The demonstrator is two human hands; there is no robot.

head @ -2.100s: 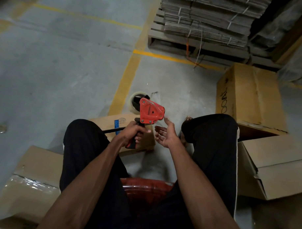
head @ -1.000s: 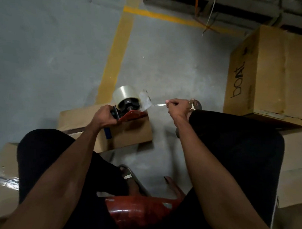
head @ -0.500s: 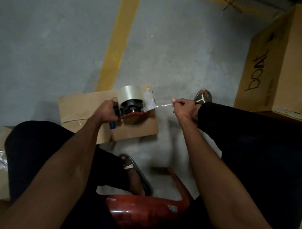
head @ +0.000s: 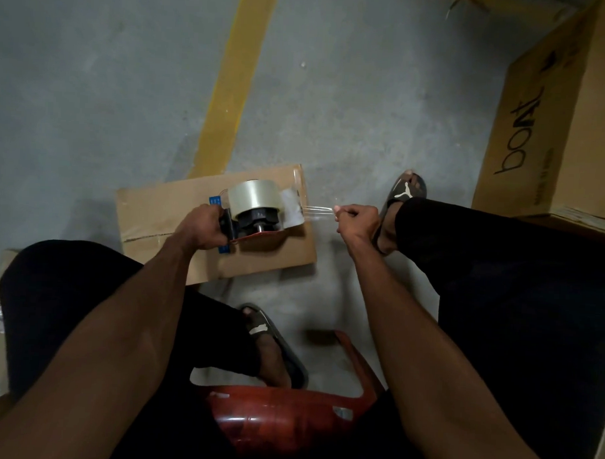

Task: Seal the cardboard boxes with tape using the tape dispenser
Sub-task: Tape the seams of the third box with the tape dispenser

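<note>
Gripping tape dispenser (head: 257, 214) handle, left hand (head: 200, 231) fingers curled tight; right hand (head: 358, 219) pinches tape end (head: 317, 212). Box (head: 178, 207) on floor beneath. Risk: narrow strand twists, tears, sticks to itself.

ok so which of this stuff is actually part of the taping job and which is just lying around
In use:
- tape dispenser, gripped by the left hand
- strand of clear tape, pinched by the right hand
- small cardboard box on the floor below the dispenser

Just there:
- large printed box
- red stool
- yellow floor line
</note>
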